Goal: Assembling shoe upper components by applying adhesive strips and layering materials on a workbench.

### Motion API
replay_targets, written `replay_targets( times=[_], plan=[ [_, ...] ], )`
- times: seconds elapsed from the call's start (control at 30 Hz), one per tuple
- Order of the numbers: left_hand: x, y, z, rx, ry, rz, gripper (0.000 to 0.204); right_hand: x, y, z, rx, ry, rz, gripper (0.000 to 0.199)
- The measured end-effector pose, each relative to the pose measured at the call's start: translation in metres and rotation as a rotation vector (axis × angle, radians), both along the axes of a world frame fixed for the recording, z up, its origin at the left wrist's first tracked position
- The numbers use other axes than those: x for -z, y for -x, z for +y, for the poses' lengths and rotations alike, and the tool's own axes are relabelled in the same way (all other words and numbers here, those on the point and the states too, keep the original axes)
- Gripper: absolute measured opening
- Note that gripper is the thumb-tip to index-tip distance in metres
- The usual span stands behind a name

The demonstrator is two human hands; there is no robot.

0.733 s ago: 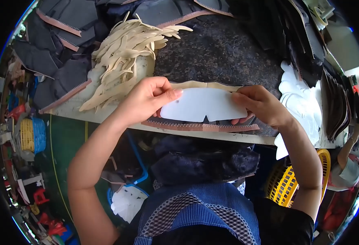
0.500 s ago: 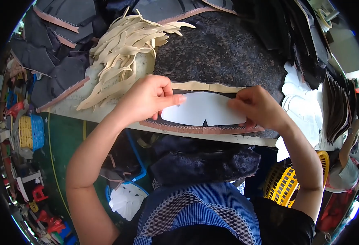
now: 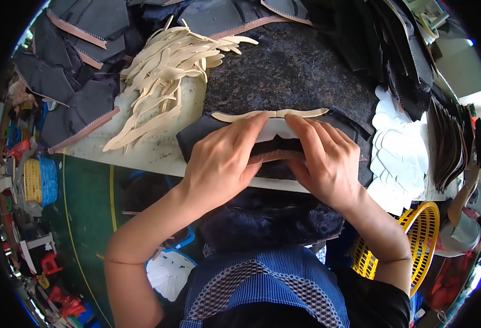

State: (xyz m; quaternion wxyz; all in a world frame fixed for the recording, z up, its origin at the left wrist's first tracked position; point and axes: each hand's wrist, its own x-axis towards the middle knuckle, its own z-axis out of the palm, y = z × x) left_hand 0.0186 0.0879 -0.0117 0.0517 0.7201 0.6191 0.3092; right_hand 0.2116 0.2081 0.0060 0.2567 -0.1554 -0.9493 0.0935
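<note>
My left hand [image 3: 227,158] and my right hand [image 3: 325,158] lie side by side, pressing flat on a white cut piece [image 3: 276,130] that sits on a dark blue fabric piece [image 3: 197,139] with a reddish-brown edge. A cream curved strip [image 3: 270,114] runs along the top edge of the white piece, just beyond my fingertips. All of this rests on a dark felt-like mat [image 3: 289,71] on the worktable. My hands cover most of the white piece.
A heap of cream strips [image 3: 164,71] lies at the left of the mat. Dark fabric pieces [image 3: 76,60] are piled at the far left and top. A stack of white cut pieces [image 3: 402,158] is at the right. A yellow basket [image 3: 415,240] stands lower right.
My hands have come together from the two ends of the white piece to its middle. The view has shifted, so the workpiece sits higher and closer.
</note>
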Motion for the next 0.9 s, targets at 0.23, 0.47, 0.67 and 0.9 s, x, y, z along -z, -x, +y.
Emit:
replay_targets(
  times=[0.23,0.47,0.67,0.9],
  plan=[
    [0.016,-0.002,0.024,-0.169,-0.222,0.292,0.025,0.017,0.01,-0.011,0.156,-0.087,-0.036,0.033],
    [0.027,0.009,0.019,0.104,-0.455,0.175,0.02,0.027,-0.008,-0.012,-0.052,-0.309,-0.031,0.04],
    [-0.024,0.03,0.045,0.571,0.131,0.227,0.01,-0.003,-0.018,0.03,-0.407,-0.088,-0.23,0.016],
    [-0.084,0.012,0.039,0.225,-0.605,0.441,0.013,-0.075,-0.02,0.017,-0.068,-0.29,0.074,0.046]
  ],
)
